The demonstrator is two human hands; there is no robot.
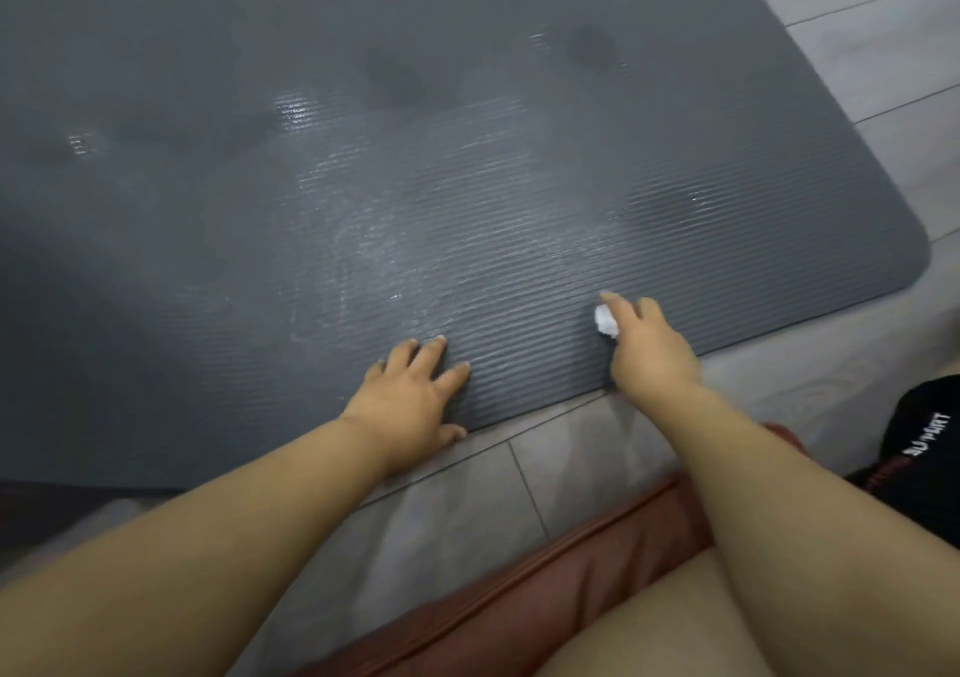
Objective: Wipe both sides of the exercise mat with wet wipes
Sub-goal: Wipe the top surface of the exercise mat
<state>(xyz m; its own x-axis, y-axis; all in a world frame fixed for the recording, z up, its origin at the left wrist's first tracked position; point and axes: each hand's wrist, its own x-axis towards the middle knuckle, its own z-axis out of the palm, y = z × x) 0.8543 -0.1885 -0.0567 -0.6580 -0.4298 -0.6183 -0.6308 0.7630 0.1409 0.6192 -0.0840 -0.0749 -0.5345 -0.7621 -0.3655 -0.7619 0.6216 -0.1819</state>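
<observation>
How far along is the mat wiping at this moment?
Done: wet streaks shine across the middle of the mat. In hand: the right hand holds a balled wet wipe near its front edge while the left hand rests flat beside it. Left: the far, duller area looks unwiped; the underside is hidden.

The mat (467,167) is lying flat, giving open surface ahead of both hands. The left hand (410,401) is pressing its near edge, standing in the leftward path of the right hand (649,351), which is gripping a wipe (605,320). A cushion (571,567) and a black item (919,448) are crowding the near right.
</observation>
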